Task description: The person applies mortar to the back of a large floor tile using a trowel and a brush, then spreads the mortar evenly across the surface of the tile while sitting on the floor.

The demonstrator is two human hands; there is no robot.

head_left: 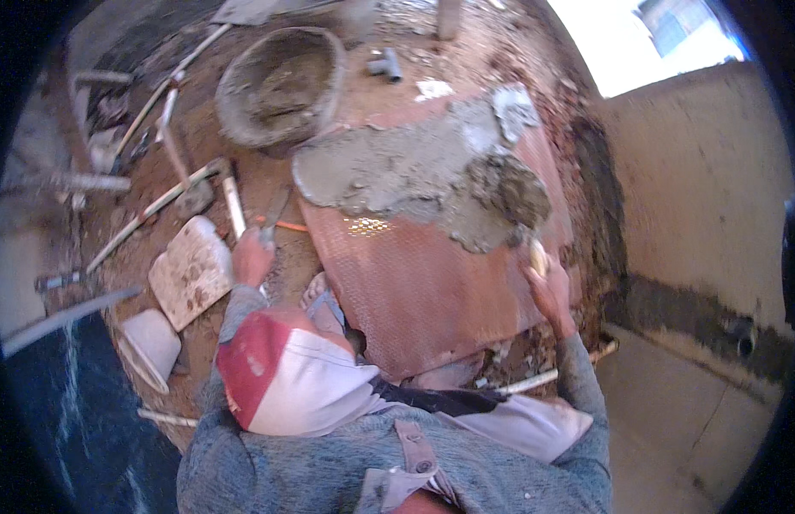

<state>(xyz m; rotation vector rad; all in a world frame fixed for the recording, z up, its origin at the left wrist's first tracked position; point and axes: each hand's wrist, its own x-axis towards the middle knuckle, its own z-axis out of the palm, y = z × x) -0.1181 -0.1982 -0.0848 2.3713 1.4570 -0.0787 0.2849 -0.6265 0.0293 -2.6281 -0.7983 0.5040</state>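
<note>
My right hand (550, 293) is closed round the pale handle of a trowel (538, 256), whose blade is mostly lost in the mortar. Wet grey mortar (389, 171) spreads across the far half of a reddish textured sheet (414, 300), with a darker, rougher heap (504, 190) at its right end. To the left of the sheet, my left hand (253, 259) is closed on a narrow grey metal tool (277, 208) that looks like a blade pointing away from me. Its exact kind is not clear.
A round basin (229, 120) with mortar inside stands beyond the sheet. Near it lies a grey pipe fitting (384, 66). A stained pale slab (190, 272), a white bucket (150, 344) and several pipes lie at left. A low wall (697, 180) runs along the right.
</note>
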